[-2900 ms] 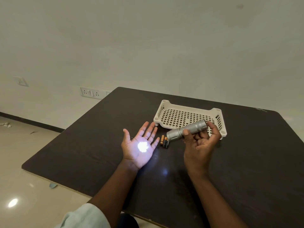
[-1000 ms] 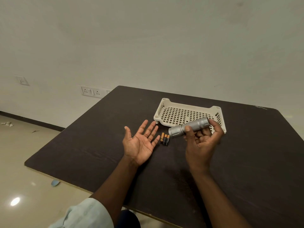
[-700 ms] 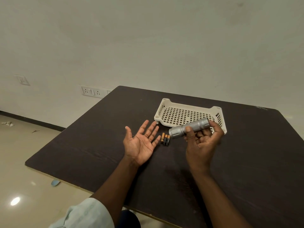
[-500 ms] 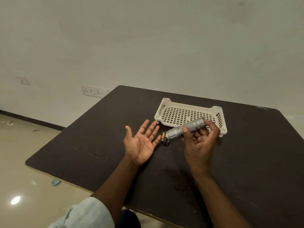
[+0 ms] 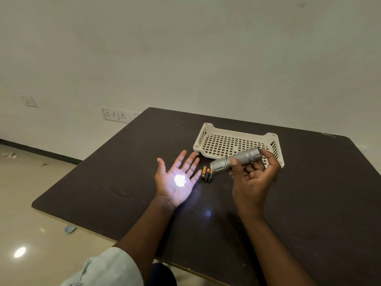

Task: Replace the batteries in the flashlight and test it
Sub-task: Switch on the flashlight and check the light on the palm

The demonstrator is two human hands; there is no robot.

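Note:
My right hand point(image 5: 252, 178) grips a silver flashlight point(image 5: 236, 160) above the table, its head aimed left and down. The flashlight is lit: a bright white spot falls on the palm of my left hand point(image 5: 177, 180), which is held flat, palm up, fingers spread, holding nothing. Three small batteries point(image 5: 207, 174) with orange and black casings lie side by side on the dark table between my two hands, just below the flashlight's head.
A cream perforated plastic tray point(image 5: 208, 129) sits on the dark brown table point(image 5: 309, 213) behind my right hand. The table's left edge drops to a shiny tiled floor. Wall sockets point(image 5: 115, 116) are on the wall at left.
The flashlight, dark in the frames of the last second, is now lit, with its spot on my left palm. It had also been lit 2.9 s ago. Both hands have hardly moved.

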